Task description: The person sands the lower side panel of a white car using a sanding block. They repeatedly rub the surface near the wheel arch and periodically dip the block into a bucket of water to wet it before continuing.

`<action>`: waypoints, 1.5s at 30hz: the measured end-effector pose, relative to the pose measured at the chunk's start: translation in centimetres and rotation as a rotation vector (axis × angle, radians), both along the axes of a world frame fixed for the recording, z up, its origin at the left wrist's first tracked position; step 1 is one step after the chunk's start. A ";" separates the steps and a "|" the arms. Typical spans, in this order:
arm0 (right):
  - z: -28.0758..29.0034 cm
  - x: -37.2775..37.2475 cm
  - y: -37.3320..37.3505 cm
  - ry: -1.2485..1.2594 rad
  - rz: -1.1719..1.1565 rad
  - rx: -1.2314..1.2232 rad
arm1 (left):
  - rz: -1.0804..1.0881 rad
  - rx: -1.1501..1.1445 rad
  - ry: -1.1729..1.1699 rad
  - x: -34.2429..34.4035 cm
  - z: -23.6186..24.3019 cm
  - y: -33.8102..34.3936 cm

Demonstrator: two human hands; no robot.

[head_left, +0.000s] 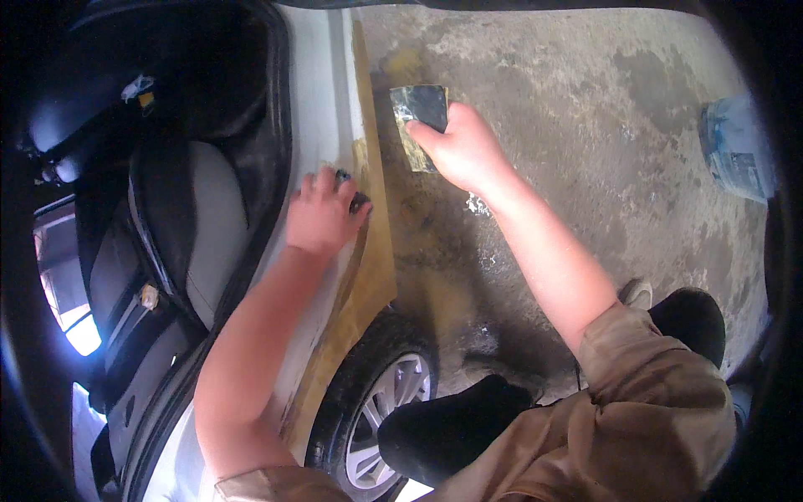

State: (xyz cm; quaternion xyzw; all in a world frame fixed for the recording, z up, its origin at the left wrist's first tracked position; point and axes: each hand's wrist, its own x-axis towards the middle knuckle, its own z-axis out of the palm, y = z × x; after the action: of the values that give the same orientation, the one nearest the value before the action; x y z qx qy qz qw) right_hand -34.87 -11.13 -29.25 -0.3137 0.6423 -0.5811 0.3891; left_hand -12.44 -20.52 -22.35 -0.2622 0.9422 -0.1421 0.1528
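Observation:
My right hand [464,151] is raised over the floor to the right of the car, pinching a worn sheet of sandpaper [429,107] between thumb and fingers. The sheet is dark grey with pale yellowish smears. My left hand [322,216] presses on the car's body panel [322,100] beside the door opening, its fingers bent over a small dark thing [359,202]. Most of that dark thing is hidden under the fingers, so its kind does not show. Tan-yellow patches [378,243] run along the panel's outer edge, next to bare white paint.
Below the panel stands a black tyre with a silver wheel [393,393], close to my knee [452,427]. Through the door opening a grey and black seat [213,226] shows. A bluish translucent bucket [738,151] sits on the stained concrete floor [577,109] at the right.

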 end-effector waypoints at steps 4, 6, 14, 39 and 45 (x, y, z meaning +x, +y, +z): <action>-0.8 0.4 -0.4 -0.027 0.046 -0.019 | -0.051 -0.078 -0.127 -2.8 -2.2 -3.5; -1.2 0.4 -0.5 -0.052 0.068 -0.014 | 0.045 -0.107 -0.151 -4.9 -3.2 -5.7; -2.2 -1.0 -0.1 -0.163 -0.020 0.052 | 0.146 -0.086 -0.088 -7.0 -2.9 -8.8; -4.8 8.3 -1.1 -0.367 -0.039 0.135 | -0.042 0.142 0.047 0.9 1.8 -1.3; -5.4 13.3 -1.2 -0.322 -0.188 0.121 | -0.041 0.129 -0.001 -0.4 1.0 -3.0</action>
State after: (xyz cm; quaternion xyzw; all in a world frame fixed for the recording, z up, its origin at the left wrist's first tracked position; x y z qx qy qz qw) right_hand -21.54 -12.35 -34.67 -0.1312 0.6320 -0.6180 0.4489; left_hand -12.84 -23.50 -21.34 -0.2323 0.9545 -0.0845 0.1669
